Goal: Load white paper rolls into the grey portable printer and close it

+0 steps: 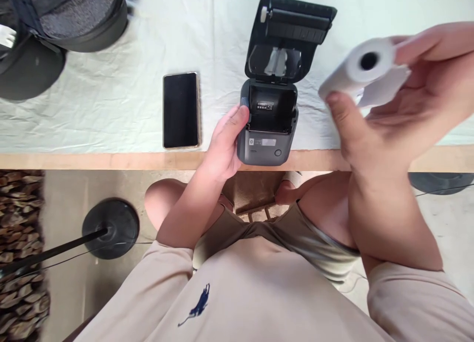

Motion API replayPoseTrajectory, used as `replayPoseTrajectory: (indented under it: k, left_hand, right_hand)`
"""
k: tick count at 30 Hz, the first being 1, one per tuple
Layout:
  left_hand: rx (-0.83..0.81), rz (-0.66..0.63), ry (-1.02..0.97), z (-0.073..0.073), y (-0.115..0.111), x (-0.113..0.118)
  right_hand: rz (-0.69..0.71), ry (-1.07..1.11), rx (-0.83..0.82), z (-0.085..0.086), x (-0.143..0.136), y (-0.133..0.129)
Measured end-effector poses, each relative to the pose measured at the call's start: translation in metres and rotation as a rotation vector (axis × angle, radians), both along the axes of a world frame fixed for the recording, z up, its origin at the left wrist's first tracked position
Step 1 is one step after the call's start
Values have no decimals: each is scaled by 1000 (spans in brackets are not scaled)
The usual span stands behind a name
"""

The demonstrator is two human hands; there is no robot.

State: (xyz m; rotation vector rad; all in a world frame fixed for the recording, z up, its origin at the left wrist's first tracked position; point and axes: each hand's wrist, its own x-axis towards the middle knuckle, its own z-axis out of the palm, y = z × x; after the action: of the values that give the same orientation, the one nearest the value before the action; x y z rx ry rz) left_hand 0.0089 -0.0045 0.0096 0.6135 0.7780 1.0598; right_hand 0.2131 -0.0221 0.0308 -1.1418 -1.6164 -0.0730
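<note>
A small dark portable label printer (264,147) has its lid (289,35) swung up and back, and its paper bay (272,107) shows no roll inside. My left hand (227,139) grips the printer by its left side, the thumb at the edge of the bay. Off to the right and raised above the cloth, my right hand (392,109) holds a white paper roll (351,75) between thumb and fingers. The roll's dark core hole faces me, and a loose paper end hangs by the palm.
A smartphone (180,109) with a dark screen lies left of the printer on the pale cloth (222,35). An unzipped black case (89,21) occupies the far left corner. The table's wooden edge (111,161) runs in front of me. Below stand round black bases (111,228).
</note>
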Motion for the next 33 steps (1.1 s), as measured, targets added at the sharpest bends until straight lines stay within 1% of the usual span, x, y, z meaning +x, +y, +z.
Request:
replayPoseTrajectory:
  k: [3,4,6,8,9,11,13,15,18,20,23,27,29,31,32,33]
  left_hand:
    - [88,5,-18,-4,1,1]
    - [111,-8,-18,-5,2,0]
    - [136,-36,-18,-8,3,-2]
    - [139,-56,-24,-8,3,-4]
    - [142,-72,-33,-8,3,-4]
    - [150,-100,-54,-7,2,-4]
    - [147,-96,-65,-5,1,-3]
    - [120,-67,-72,-6,1,-2]
    - [63,-46,-104,-9,2,-3]
    - [35,-61,-120,-10,3,-6]
    - [52,-90,-74,-9,2,-9]
    - [102,-33,6,-1,-2,-7]
    - [104,-5,42,1,-3,-6]
    - [102,-28,88,2,-4,-5]
    - [100,-41,110,1,-4,-5]
    - [99,-51,130,1,-4,-5]
  right_hand:
    - [93,-153,-96,7,-18,-5]
    - [89,-230,-106,8,-22,-5]
    - [36,-379,-114,9,-28,-4]
    - [12,-462,-124,9,-29,-1]
    - [15,-473,-158,9,-29,0]
    - [23,-456,-248,10,-29,3]
    - [29,-427,-307,10,-29,3]
    - [46,-421,-250,9,-27,2]
    - [126,-413,-29,6,-26,-1]
    - [183,-407,38,3,-27,-3]
    - [234,-401,-3,-1,-30,-6]
    - [289,-348,-75,-5,-30,-9]
    - [267,-276,-88,-5,-27,-8]
    - [176,-158,-82,-3,-23,-4]
    - [141,-109,-126,-1,-22,-2]
    - [133,-67,-202,1,-20,1]
